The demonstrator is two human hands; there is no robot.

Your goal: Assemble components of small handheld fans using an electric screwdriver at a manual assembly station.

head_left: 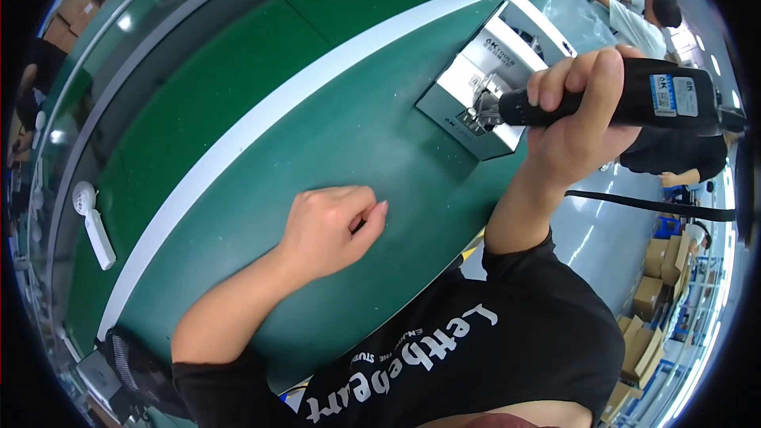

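My right hand [583, 99] is wrapped round a black electric screwdriver [654, 95] that has small labels on its body. Its narrow end carries a shiny fitting, partly blurred, which overlaps the grey-and-white box [499, 51] in view; I cannot tell whether the two touch. The box stands at the far right of the green table [317, 143], with a dark object partly visible in its upper opening. Nearer the middle of the table, my left hand [333, 230] rests with its fingers curled into a loose fist, and nothing shows in it.
A white strip [277, 115] separates the table from a green conveyor belt [214, 95], where a small white handheld device [95, 226] lies. A black cord [650, 204] crosses at right. Cardboard boxes [650, 293] and other people [650, 28] are beyond. A black mesh item [139, 368] sits lower left.
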